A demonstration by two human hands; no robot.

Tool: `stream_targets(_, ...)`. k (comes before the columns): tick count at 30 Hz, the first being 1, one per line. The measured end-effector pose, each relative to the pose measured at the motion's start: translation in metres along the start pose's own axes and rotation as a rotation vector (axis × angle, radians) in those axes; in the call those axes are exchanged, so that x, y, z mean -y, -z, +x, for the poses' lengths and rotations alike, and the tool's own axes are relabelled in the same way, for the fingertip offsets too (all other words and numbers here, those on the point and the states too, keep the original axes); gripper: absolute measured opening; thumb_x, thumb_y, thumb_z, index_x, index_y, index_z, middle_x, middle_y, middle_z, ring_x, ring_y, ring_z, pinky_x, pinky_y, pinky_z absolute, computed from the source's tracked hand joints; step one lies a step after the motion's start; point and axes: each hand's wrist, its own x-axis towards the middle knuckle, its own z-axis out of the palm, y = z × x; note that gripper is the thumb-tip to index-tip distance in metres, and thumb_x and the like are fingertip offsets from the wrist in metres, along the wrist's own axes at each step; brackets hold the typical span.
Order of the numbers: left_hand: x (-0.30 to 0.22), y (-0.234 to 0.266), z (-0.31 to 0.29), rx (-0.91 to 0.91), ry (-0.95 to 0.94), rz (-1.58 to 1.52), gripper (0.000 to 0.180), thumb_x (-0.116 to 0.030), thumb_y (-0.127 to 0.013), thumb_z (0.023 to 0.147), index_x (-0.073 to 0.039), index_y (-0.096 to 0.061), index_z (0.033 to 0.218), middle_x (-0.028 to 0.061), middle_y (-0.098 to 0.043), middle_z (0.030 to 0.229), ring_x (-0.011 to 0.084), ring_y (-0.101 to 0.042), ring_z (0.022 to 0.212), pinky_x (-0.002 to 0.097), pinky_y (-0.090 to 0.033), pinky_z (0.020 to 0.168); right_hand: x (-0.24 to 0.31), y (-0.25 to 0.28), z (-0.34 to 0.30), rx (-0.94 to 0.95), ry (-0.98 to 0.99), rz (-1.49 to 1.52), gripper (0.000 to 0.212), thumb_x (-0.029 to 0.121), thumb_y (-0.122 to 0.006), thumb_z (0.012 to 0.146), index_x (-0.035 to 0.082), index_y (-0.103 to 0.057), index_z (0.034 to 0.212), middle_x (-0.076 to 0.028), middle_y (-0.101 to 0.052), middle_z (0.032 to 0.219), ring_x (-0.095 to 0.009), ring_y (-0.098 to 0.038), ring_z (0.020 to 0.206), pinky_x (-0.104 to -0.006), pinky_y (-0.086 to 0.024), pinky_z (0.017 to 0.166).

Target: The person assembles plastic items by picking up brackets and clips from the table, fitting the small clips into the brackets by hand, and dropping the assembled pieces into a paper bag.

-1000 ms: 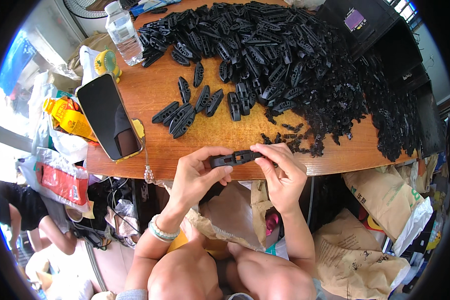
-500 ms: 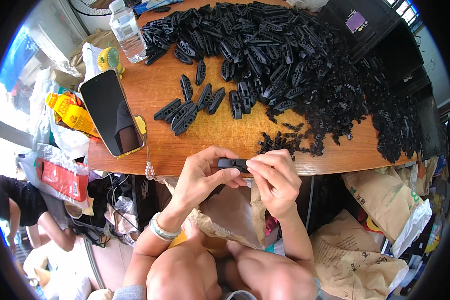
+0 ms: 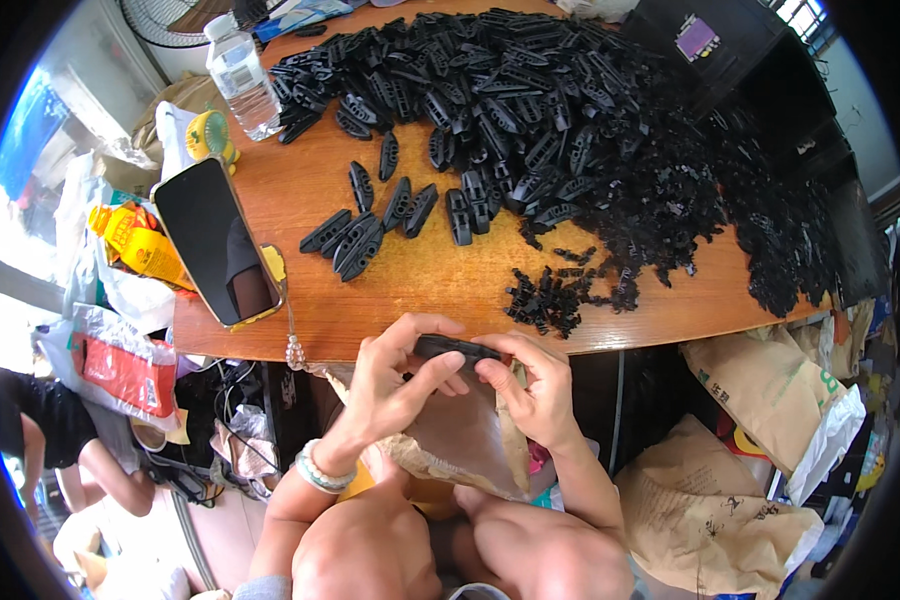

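Honestly, left hand (image 3: pixel 400 378) and right hand (image 3: pixel 532 390) are both pinching one black plastic piece (image 3: pixel 457 348) at the table's (image 3: pixel 410 305) near edge; a slack grip could drop it into the paper bag (image 3: pixel 460 430) below. Stray knuckles might sweep small clips (image 3: pixel 545 302) off too. Glossy wood top, black heap (image 3: pixel 490 90) toward the far edge, fan (image 3: pixel 185 18) past the far left corner.

Bare hands (image 3: pixel 387 390), pale beaded bracelet (image 3: pixel 320 475) on left wrist, grey cloth (image 3: pixel 264 590) at lower left

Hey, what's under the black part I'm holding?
Below the black part, an open paper bag shows; your left hand and right hand cover part of the view, hiding anything behind them.
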Motion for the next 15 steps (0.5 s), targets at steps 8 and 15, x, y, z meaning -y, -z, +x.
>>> stream_targets(8,0.010,0.048,0.053,-0.590,-0.466,1.320,0.024,-0.013,-0.068,0.081,0.002,-0.058,0.097,0.0125,-0.054,0.093,0.0281,-0.055,0.083,0.0362,-0.046,0.069,-0.026,0.032,0.036,-0.055,0.007,-0.124,0.012,0.008,-0.066,0.082,-0.001,-0.065,0.091,-0.009,-0.062,0.078,-0.017,-0.058,0.066,-0.0279,-0.044,0.059)
stream_targets(15,0.022,0.049,0.059,-0.527,-0.438,1.384,0.024,-0.008,-0.066,0.080,0.003,-0.056,0.098,0.0148,-0.056,0.097,0.0308,-0.053,0.096,0.0388,-0.044,0.080,-0.078,0.060,0.098,-0.317,0.192,-0.781,0.011,0.003,-0.068,0.074,0.003,-0.066,0.085,-0.006,-0.057,0.082,-0.025,-0.054,0.082,-0.0364,-0.043,0.075)
